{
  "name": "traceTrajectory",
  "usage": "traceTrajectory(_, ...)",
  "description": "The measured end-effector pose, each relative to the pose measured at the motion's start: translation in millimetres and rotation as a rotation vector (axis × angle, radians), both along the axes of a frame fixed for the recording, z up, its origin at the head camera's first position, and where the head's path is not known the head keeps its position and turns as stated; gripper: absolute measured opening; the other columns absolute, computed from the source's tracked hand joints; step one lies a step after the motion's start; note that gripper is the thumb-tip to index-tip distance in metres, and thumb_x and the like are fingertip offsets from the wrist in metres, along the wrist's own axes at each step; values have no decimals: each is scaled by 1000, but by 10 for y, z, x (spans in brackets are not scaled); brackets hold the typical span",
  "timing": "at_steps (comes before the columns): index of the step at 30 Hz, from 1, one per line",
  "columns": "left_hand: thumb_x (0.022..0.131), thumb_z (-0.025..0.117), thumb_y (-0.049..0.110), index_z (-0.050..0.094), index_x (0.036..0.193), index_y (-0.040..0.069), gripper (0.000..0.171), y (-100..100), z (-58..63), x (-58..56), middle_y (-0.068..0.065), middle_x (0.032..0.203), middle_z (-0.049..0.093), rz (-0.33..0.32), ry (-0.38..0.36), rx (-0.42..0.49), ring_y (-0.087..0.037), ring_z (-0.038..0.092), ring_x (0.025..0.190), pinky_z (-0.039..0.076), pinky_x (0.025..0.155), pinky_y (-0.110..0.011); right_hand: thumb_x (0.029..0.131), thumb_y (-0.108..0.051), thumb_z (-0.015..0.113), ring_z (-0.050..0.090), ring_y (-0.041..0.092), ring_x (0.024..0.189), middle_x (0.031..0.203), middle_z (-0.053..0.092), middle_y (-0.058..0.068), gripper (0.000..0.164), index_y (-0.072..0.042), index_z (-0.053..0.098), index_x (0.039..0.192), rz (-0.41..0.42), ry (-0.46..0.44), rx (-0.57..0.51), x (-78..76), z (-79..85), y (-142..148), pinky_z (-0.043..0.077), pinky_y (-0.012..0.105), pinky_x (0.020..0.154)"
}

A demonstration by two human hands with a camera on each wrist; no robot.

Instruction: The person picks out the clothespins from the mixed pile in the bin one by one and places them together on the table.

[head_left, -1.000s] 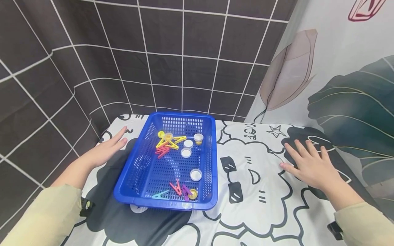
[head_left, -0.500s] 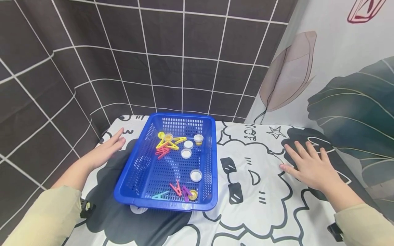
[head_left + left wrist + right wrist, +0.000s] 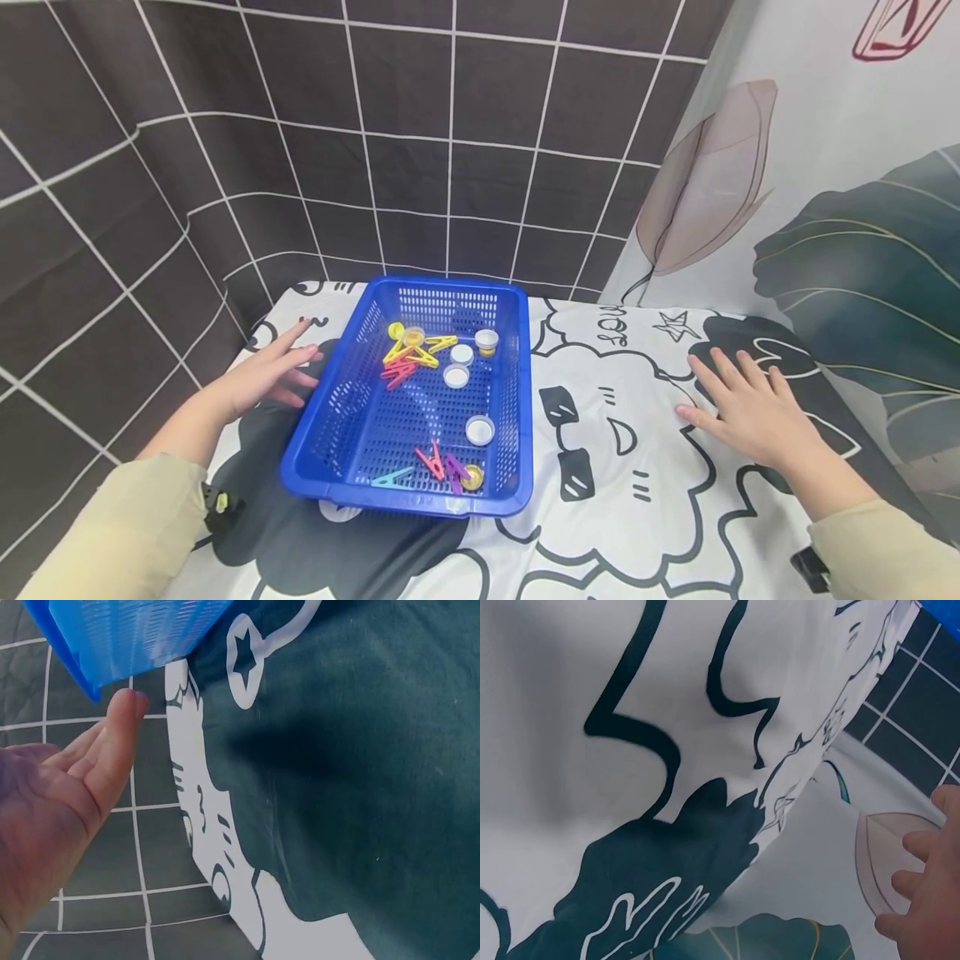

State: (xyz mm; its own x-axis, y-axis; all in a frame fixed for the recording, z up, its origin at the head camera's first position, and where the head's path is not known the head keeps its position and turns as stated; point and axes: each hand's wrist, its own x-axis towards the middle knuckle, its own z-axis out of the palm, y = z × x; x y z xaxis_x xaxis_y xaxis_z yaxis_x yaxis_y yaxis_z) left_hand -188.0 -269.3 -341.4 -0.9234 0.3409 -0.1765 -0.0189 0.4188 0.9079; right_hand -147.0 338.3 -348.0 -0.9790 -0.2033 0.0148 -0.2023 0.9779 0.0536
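A blue perforated plastic basket [image 3: 405,500] sits on the printed cloth in the head view. Inside lie yellow clothespins [image 3: 442,342], red clothespins [image 3: 400,372], a pink clothespin [image 3: 431,460], a purple clothespin [image 3: 455,472] and a teal clothespin [image 3: 392,477]. Among them are several small round lidded tubs, one with a white lid [image 3: 480,430]. My left hand [image 3: 266,371] hovers beside the basket's left side, fingers loosely spread, holding nothing; in the left wrist view its fingertips are near the basket wall [image 3: 142,637]. My right hand [image 3: 746,408] is spread flat over the cloth at the right, holding nothing.
A white cloth [image 3: 622,533] with black cartoon prints covers the table. Behind it hangs a dark curtain [image 3: 405,175] with white grid lines. A pale curtain [image 3: 817,133] with large leaf prints hangs at the right.
My left hand has shifted slightly right toward the basket, its fingers spreading and lowering. The right hand has moved slightly left. The basket and its contents stay as they were.
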Motion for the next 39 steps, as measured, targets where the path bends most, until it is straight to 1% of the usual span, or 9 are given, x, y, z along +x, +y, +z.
traceTrajectory(7, 100, 37, 39, -8, 149, 9, 73, -17, -53, -1, -39, 136, 33, 22, -46, 50, -33, 62, 98, 57, 69, -44, 88, -63, 46, 18, 52, 130, 145, 25, 30, 83, -3, 29, 144, 47, 50, -52, -23, 33, -79, 12, 72, 101)
traceTrajectory(11, 100, 36, 39, -5, 149, 8, 71, -24, -70, 4, -39, 134, 36, 39, -71, 101, -28, 64, 93, 57, 68, -46, 88, -63, 45, 19, 53, 129, 144, 25, 31, 84, -2, 29, 144, 47, 38, -48, -37, 24, -101, 12, 72, 100)
traceTrajectory(15, 101, 35, 38, -4, 148, 4, 71, -20, -90, 9, -38, 130, 39, 29, -94, 157, -26, 64, 91, 57, 70, -47, 88, -64, 44, 19, 53, 129, 144, 25, 31, 84, -2, 29, 144, 51, 35, -36, -50, 3, -103, 12, 72, 100)
traceTrajectory(21, 101, 35, 39, -1, 147, 2, 70, -4, -109, 10, -27, 119, 50, 28, -137, 198, -26, 64, 90, 56, 72, -48, 88, -63, 44, 18, 53, 129, 145, 24, 30, 84, -3, 28, 144, 57, 40, -35, -69, 9, -122, 12, 72, 100)
traceTrajectory(25, 101, 33, 40, 0, 147, 2, 68, 12, -114, 8, -23, 117, 52, 27, -168, 236, -27, 64, 90, 56, 70, -48, 88, -64, 44, 18, 53, 130, 145, 24, 30, 83, -4, 28, 145, 65, 44, -43, -82, 28, -158, 13, 72, 100)
traceTrajectory(29, 101, 32, 42, 3, 147, 1, 68, 24, -106, 15, -22, 117, 49, 34, -191, 255, -26, 63, 89, 57, 67, -45, 89, -63, 44, 19, 52, 130, 146, 23, 29, 83, -5, 28, 144, 82, 52, -44, -104, 35, -206, 14, 70, 102)
traceTrajectory(35, 101, 32, 41, 9, 144, -1, 64, 41, -107, 28, -13, 106, 54, 43, -217, 287, -23, 63, 83, 58, 62, -39, 89, -63, 43, 20, 52, 130, 147, 23, 29, 82, -5, 27, 145, 105, 58, -41, -130, 54, -272, 16, 70, 101)
traceTrajectory(39, 100, 34, 41, 12, 144, -2, 64, 57, -105, 38, -12, 105, 55, 43, -221, 288, -21, 62, 81, 57, 58, -35, 89, -63, 43, 20, 51, 130, 146, 24, 29, 83, -4, 29, 144, 113, 58, -27, -152, 70, -310, 18, 69, 102)
